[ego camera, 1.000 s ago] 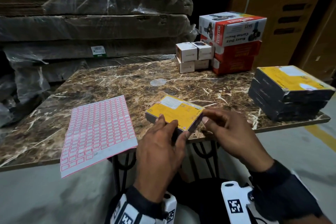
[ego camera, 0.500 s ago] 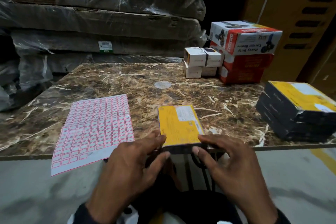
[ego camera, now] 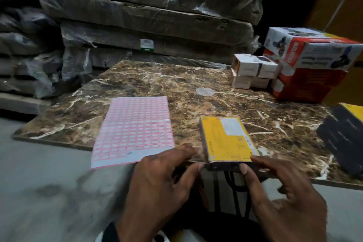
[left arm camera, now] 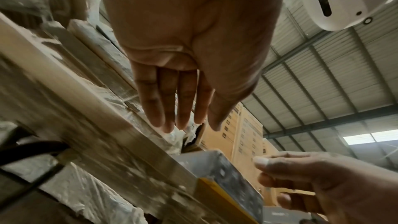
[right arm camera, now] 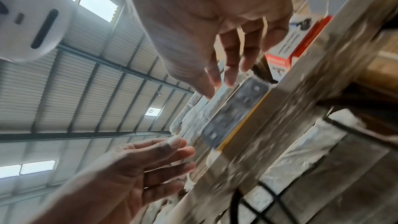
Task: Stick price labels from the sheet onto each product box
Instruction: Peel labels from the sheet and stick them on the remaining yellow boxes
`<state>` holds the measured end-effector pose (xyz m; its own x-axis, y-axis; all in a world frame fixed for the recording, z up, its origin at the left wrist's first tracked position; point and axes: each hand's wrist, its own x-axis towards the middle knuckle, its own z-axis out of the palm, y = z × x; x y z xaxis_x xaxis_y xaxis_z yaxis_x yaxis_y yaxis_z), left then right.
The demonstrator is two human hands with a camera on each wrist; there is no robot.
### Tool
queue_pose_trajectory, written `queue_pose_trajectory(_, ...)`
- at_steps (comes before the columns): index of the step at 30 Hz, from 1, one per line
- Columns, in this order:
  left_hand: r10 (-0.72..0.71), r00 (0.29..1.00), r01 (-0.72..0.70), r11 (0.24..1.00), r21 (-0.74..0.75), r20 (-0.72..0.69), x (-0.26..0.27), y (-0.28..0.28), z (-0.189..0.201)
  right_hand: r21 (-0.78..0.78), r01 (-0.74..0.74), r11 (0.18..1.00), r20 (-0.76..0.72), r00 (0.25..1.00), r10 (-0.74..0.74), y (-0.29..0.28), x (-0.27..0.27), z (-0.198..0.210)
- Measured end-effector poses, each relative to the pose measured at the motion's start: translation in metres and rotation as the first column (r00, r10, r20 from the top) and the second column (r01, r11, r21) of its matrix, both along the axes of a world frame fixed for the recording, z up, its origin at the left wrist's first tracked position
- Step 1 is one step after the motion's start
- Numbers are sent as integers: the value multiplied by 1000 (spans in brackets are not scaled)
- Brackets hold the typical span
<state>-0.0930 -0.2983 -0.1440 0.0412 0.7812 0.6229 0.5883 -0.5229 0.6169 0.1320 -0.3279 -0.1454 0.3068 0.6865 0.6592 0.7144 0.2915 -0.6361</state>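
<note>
The desk (ego camera: 176, 76) now carries the yellow box (ego camera: 225, 139) flat at its near edge, straight ahead of both hands; a second ago that box was tilted up in the grip of both hands. The label sheet (ego camera: 135, 127) lies just beyond and outward of the left hand, overhanging the edge, much where it was before. A half second ago the fingers were still closed on the box's near corners. Now the left hand (ego camera: 163, 186) is released, fingers nearly straight and off the box, and the right hand (ego camera: 282, 200) is also released, fingers loose, with one fingertip at the box's near end; contact cannot be told. Likely the box is set for labelling, and peeling a label comes next.
</note>
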Motion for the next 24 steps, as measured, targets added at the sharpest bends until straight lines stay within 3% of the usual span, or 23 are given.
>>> queue_pose_trajectory(3, 160, 985, -162, 986, 28, 69, -36, -18, -4, 34, -116, 993, -98, 988, 118, -7, -38, -10)
queue_pose_trajectory(5, 273, 955, -277, 961, 17, 115, -61, -29, -6, -110, -284, 953, -257, 934, 248, -4, -63, -21)
queue_pose_trajectory(8, 415, 884, -416, 908, -46, 214, -96, -42, -7, -330, -599, 730, -580, 739, 344, 4, -103, -31)
queue_pose_trajectory(10, 466, 849, -456, 884, -100, 250, -113, -45, -10, -364, -762, 536, -799, 551, 240, 11, -132, -29)
queue_pose_trajectory(12, 485, 833, -458, 874, -161, 267, -124, -45, -16, -336, -832, 442, -894, 429, 129, 19, -158, -26)
queue_pose_trajectory(18, 459, 865, -432, 887, -165, 202, -124, -51, -24, -204, -830, 519, -962, 268, 51, 32, -198, -27)
queue_pose_trajectory(24, 450, 889, -446, 893, -62, 86, -114, -60, -20, -129, -753, 646, -966, 244, 91, 38, -199, -42)
